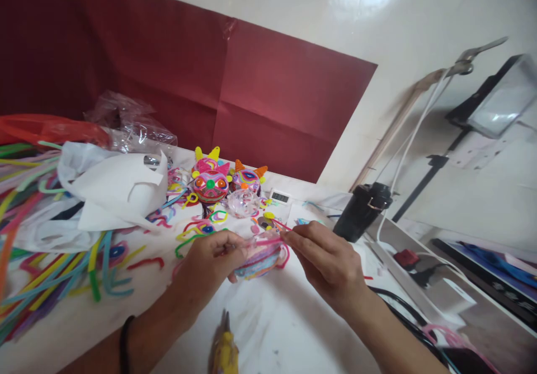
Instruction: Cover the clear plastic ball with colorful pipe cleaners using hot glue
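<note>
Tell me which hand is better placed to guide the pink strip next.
Probably the right hand: its fingertips appear to pinch the pink strip near the right end of the striped piece. The left hand seems occupied gripping that piece from the other side.

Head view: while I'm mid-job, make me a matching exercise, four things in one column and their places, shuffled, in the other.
Things
1. multicoloured striped craft piece
2. yellow tool with a dark pointed tip
3. black cylindrical container
4. large dark red sheet

Places
A. against the glossy white wall, behind the worktop
B. on the white tabletop, at the bottom edge of the picture
C. between the left hand and the right hand
D. beyond the right hand, toward the picture's right side

Pairs: 1-C, 2-B, 3-D, 4-A
</note>
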A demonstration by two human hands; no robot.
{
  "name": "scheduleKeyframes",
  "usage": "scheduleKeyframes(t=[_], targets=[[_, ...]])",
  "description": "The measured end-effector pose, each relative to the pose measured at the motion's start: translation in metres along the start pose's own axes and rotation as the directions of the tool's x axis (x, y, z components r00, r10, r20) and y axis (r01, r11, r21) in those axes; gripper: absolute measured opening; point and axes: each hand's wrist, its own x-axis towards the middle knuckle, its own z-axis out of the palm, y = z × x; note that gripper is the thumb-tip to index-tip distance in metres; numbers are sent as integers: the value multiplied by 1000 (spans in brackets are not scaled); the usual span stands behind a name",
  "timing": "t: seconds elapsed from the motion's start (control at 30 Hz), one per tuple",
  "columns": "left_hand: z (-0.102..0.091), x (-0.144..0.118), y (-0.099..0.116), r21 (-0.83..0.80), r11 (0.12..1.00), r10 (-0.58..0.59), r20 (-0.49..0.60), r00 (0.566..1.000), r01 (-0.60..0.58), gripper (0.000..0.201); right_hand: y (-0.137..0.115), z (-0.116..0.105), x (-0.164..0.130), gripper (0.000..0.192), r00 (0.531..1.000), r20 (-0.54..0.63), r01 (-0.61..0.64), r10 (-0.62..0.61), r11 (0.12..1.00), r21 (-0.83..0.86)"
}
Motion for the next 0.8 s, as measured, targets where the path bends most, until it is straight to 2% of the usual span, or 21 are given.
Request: scheduleKeyframes(t=[0.4,0.57,0.8], targets=[[0,0,-2,83,997,-6,21,1000,4,22,-5,-10,7,28,985,73,160,-154,983,-88],[1,0,0,111,994,-12,23,1000,10,23,-9,-11,9,28,979,104,191,-176,967,-166],[1,0,-1,132,991,0,32,999,-4,23,-10,-9,8,29,977,133,187,-168,971,-151]])
